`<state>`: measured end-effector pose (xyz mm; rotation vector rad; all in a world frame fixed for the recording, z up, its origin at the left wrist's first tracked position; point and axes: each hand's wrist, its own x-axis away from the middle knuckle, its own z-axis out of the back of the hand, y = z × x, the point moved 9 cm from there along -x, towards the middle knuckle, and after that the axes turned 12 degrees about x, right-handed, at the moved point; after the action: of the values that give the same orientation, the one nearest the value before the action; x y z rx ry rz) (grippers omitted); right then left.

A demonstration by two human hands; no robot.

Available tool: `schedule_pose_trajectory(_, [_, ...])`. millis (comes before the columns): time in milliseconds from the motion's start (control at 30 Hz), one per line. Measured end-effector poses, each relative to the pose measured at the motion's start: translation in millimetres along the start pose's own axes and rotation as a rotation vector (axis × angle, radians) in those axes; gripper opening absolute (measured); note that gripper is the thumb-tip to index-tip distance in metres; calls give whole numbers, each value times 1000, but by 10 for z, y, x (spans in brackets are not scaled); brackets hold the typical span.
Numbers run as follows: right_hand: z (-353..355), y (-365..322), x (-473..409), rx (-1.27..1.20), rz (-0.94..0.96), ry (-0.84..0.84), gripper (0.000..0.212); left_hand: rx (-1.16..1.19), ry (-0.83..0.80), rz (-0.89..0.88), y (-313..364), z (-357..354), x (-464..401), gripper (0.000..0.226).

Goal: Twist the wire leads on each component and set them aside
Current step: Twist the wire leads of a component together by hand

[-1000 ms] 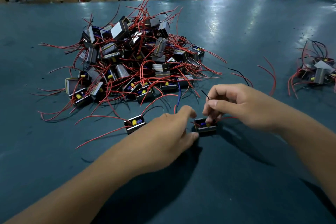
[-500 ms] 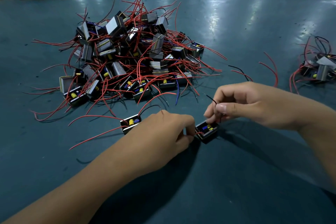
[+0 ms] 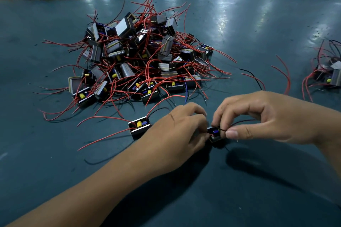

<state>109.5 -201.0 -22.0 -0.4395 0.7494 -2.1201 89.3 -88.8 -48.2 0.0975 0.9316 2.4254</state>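
Most of the job is still ahead, from where I stand. The big heap of components [image 3: 144,59], red leads sticking out every way, fills the upper middle of the frame on the bench [image 3: 258,29] and looks untouched. At the far right edge sits a much smaller cluster [image 3: 330,73] (the finished ones set aside, I would guess, though I cannot make out their leads clearly).

The one in work is the small black component [image 3: 215,134] just right of centre, low against the bench. The left hand [image 3: 177,132] has its fingers curled down onto the component's left side, gripping it. The right hand [image 3: 262,116] pinches a thin dark lead [image 3: 239,121] between thumb and forefinger just above the component.

Another loose component [image 3: 139,127] lies just left of the left hand, probably next in line.
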Motion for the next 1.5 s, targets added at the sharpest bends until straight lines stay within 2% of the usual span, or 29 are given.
schedule_pose_trajectory(133, [-35,-3,-32,7,-26,46,15,19,84,8,-10,64,-22,9])
schedule_pose_trajectory(333, [-136,-26,-47,-54,-55,-14,5,34,130,-53,41,89,-46,13])
schedule_pose_trajectory(433, [-121,-28,-45,-28,-79,-4,6,94,158,-57,33,122,-30,28])
schedule_pose_trajectory(533, [-33,-12,-49,33,-101,75,9,159,260,-37,-20,260,-13,38])
schedule_pose_trajectory(600, [11,-5,-51,78,-105,117,11,209,301,-14,-57,335,-2,35])
schedule_pose_trajectory(700, [33,15,-61,104,-110,145,12,288,276,-17,-49,354,8,21])
schedule_pose_trajectory(800, [63,65,-59,70,-137,174,15,256,312,-78,44,399,30,8])
schedule_pose_trajectory(967, [122,22,-41,186,-124,217,12,216,354,-128,165,457,66,13])
schedule_pose_trajectory(1100, [117,-185,-55,186,-39,340,9,214,372,-64,162,468,84,13])
schedule_pose_trajectory(1167, [111,-214,-64,180,-38,403,6,184,329,30,114,446,67,14])
schedule_pose_trajectory(1267, [141,-130,-63,192,-92,447,5,140,177,254,-31,355,84,28])
schedule_pose_trajectory(1300, [156,-88,-56,180,-111,451,2,133,125,285,-32,332,107,30])
schedule_pose_trajectory(1333, [174,-60,-52,184,-123,463,7,147,95,282,-10,336,132,28])
schedule_pose_trajectory(1400, [184,-22,-51,188,-135,471,14,323,52,241,48,422,191,20])
schedule_pose_trajectory(1433, [187,-7,-51,174,-142,473,16,469,-25,230,67,452,233,18])
schedule_pose_trajectory(1500, [180,29,-50,125,-160,473,18,735,-367,224,165,427,378,13])
